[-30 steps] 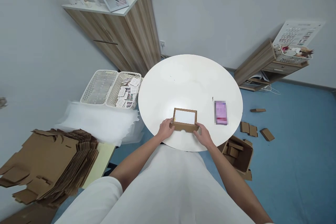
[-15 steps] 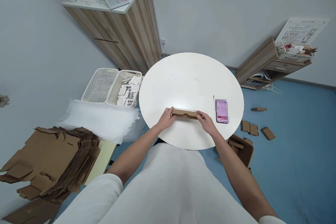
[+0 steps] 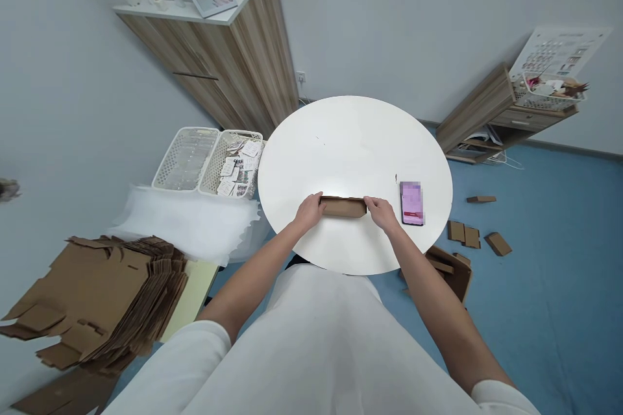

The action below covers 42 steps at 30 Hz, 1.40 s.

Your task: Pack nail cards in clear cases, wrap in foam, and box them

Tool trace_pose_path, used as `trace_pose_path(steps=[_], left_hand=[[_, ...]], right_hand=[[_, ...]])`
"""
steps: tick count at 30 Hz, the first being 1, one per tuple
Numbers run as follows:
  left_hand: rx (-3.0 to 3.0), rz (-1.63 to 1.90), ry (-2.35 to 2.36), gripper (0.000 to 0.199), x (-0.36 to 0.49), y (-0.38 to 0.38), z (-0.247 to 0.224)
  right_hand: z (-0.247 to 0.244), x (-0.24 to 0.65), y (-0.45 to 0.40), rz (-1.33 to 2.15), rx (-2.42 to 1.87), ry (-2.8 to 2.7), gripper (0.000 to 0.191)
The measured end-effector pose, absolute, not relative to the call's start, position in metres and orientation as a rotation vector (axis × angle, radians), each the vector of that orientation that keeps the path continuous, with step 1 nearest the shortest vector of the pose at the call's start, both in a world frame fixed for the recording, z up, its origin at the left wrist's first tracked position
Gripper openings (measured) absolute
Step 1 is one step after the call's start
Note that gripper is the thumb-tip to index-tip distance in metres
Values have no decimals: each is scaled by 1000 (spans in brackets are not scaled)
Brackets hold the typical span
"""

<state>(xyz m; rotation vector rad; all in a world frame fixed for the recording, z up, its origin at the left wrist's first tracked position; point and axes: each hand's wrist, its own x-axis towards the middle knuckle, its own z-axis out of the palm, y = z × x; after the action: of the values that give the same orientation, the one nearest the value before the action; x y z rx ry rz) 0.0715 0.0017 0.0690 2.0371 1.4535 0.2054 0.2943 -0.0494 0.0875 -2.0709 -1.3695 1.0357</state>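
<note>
A small brown cardboard box (image 3: 343, 207) is held between my hands above the near half of the round white table (image 3: 350, 142). My left hand (image 3: 310, 211) grips its left end, and my right hand (image 3: 380, 213) grips its right end, thumbs toward the middle. The box's broad brown side faces me, with a dark edge line along its top. What is inside it cannot be seen. To the right of my right hand lies a phone (image 3: 411, 203) with a pink, partly blurred screen.
At left are stacked flat cardboard blanks (image 3: 107, 298), translucent white sheets (image 3: 189, 220) and a white basket of cards (image 3: 209, 175). Finished-looking small boxes (image 3: 497, 244) lie on the blue floor at right, near a larger carton (image 3: 460, 279). A wooden cabinet (image 3: 263, 52) stands behind.
The box has tilted between my hands: its white upper strip no longer shows, and more of its brown side faces me. Both hands have turned with it and still grip the ends.
</note>
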Motion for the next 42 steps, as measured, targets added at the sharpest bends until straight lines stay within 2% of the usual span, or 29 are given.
trace_pose_path(steps=[5, 9, 15, 20, 24, 31, 42], left_hand=[[1963, 277, 1361, 45, 66, 1, 72], [1880, 333, 1309, 39, 61, 0, 77], [1834, 382, 1282, 45, 58, 1, 83], [1776, 329, 1322, 41, 56, 9, 86], [1691, 328, 1356, 31, 53, 13, 81], [1479, 313, 1331, 49, 47, 7, 61], [1357, 310, 1269, 47, 45, -6, 52]], right_hand=[[87, 298, -51, 1154, -1981, -1289, 46], [86, 301, -54, 1226, -1919, -1240, 44], [83, 303, -57, 1259, -1897, -1185, 46], [80, 303, -55, 1242, -1891, -1239, 42], [75, 304, -56, 1244, -1882, -1222, 42], [70, 302, -66, 1287, -1837, -1164, 46], [65, 290, -82, 1317, -1797, -1103, 43]])
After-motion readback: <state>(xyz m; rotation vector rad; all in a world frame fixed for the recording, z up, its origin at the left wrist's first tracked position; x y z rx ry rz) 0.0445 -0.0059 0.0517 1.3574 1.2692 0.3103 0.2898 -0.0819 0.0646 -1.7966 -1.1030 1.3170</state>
